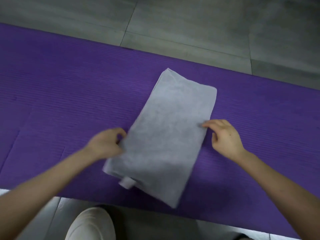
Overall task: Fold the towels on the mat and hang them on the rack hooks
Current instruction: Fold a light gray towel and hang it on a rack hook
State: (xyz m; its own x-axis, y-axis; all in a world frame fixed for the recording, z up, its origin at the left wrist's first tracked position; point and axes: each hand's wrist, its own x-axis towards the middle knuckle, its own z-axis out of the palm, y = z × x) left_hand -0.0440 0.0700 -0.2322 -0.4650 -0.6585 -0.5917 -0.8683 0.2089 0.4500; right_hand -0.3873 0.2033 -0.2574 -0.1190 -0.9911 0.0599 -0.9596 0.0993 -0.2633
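- Grey floor (190, 23) of large smooth tiles with thin dark joints, seen beyond the mat and again along the near edge.
- Purple mat (60, 84), foam-like and finely ribbed, laid flat across the floor from the left edge to the right, slightly slanted.
- Pale grey towel (169, 127), soft and fuzzy, folded into a long narrow rectangle; flat on the middle of the mat, lying diagonally with the far short end toward the upper right and the near short end close to the mat's near edge.
- Two bare forearms reaching in from the lower corners, one to each long side of the towel.
- Rounded beige shape (90, 224) at the bottom, on the floor just short of the mat; shoe or knee, cannot tell.
- Left hand (105, 144), motion-blurred, at the towel's left long edge; fingers curled, thumb bent in, pinching that edge.
- Right hand (225, 137) at the towel's right long edge; fingers bent, fingertips touching the cloth; pinching or only touching, cannot tell.
- Small pale tag (127, 182), a stubby rectangle, sticking out from the towel's near left corner onto the mat.
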